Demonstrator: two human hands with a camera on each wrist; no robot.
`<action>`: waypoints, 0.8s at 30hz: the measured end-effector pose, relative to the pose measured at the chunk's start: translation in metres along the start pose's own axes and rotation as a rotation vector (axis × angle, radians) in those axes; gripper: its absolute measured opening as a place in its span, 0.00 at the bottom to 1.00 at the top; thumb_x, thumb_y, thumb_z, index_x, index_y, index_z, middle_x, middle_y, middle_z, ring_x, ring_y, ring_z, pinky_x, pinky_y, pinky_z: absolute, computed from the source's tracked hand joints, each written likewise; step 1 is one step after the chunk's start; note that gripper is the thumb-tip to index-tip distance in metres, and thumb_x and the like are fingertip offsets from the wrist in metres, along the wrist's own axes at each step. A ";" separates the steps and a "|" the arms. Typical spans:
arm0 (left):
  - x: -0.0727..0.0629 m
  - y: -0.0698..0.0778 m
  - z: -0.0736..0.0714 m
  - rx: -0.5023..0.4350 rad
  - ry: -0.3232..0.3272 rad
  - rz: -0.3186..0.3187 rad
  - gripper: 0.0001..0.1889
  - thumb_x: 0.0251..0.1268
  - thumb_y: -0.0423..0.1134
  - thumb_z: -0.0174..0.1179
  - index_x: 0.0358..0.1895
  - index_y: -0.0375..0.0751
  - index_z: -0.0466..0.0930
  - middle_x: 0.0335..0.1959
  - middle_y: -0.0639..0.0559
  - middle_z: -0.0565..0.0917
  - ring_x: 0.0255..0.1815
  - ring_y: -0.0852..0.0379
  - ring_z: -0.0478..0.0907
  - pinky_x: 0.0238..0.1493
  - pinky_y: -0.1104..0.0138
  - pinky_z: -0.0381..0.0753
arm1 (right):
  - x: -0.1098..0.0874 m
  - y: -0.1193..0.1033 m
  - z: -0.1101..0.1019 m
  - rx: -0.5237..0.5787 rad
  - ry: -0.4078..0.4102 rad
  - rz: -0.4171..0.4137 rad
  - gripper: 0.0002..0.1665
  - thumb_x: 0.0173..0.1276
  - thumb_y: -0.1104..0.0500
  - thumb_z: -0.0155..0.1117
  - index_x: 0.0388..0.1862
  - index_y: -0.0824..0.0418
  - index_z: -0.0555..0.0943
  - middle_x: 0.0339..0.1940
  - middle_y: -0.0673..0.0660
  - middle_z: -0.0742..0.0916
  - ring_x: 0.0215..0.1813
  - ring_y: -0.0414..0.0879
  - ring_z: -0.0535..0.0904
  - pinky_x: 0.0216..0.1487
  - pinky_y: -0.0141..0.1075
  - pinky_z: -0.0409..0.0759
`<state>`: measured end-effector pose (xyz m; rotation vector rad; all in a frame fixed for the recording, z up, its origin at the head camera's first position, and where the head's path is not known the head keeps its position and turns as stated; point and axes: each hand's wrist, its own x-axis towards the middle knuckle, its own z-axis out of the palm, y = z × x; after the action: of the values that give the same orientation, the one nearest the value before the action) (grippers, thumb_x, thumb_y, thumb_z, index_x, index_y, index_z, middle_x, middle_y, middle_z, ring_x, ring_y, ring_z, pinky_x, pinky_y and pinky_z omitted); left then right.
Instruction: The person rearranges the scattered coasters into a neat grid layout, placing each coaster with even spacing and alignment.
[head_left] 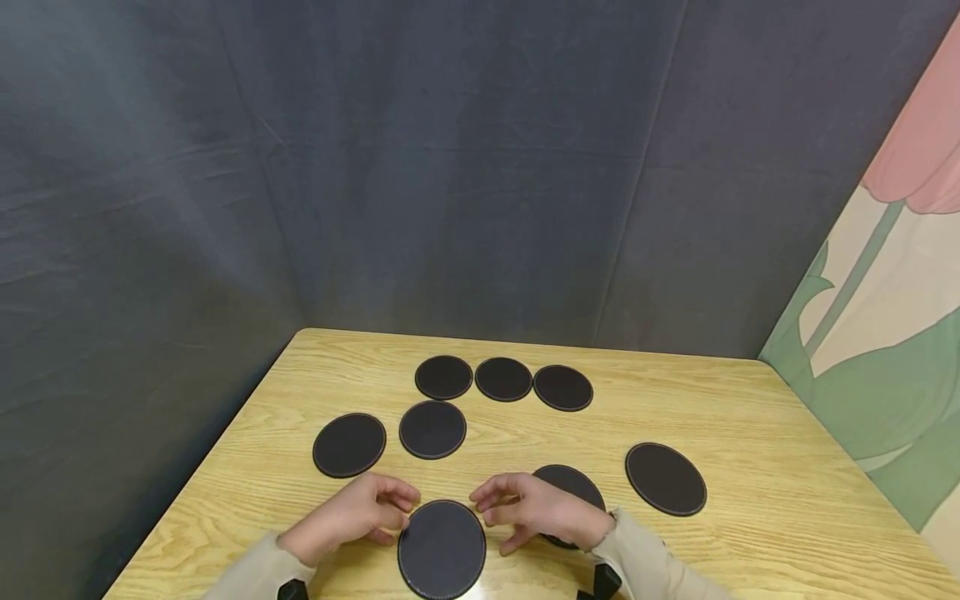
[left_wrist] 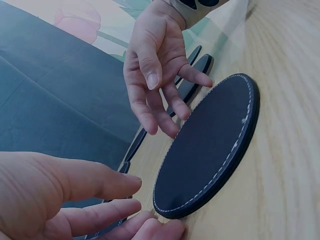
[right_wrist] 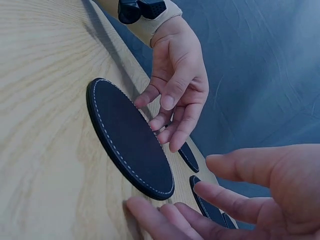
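**Three cameras around one disc (head_left: 442,550)**

My head view looks forward and down from above, far enough back for most of the desk (head_left: 780,450) and the curtain (head_left: 465,183). My left wrist view sits low and close, tipped sideways, facing across the disc from the left fingers (left_wrist: 110,211) to the right fingers (left_wrist: 141,112). My right wrist view, tipped oppositely, faces back from the other side. All three share the disc.

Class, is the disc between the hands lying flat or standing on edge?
Flat: the black disc shows its full face in the head view and lies along the table in both wrist views.
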<state>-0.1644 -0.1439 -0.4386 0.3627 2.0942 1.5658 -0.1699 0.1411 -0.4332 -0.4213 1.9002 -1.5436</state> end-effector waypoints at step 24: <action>0.000 -0.001 0.010 -0.028 0.036 0.014 0.27 0.43 0.20 0.58 0.54 0.19 0.75 0.41 0.41 0.80 0.35 0.57 0.78 0.31 0.67 0.82 | 0.004 0.007 0.007 0.138 0.002 -0.032 0.23 0.66 0.72 0.57 0.59 0.79 0.70 0.48 0.66 0.79 0.42 0.47 0.81 0.44 0.47 0.85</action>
<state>-0.1595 -0.1363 -0.4422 0.3421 2.0980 1.6195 -0.1675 0.1354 -0.4420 -0.3908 1.7834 -1.6842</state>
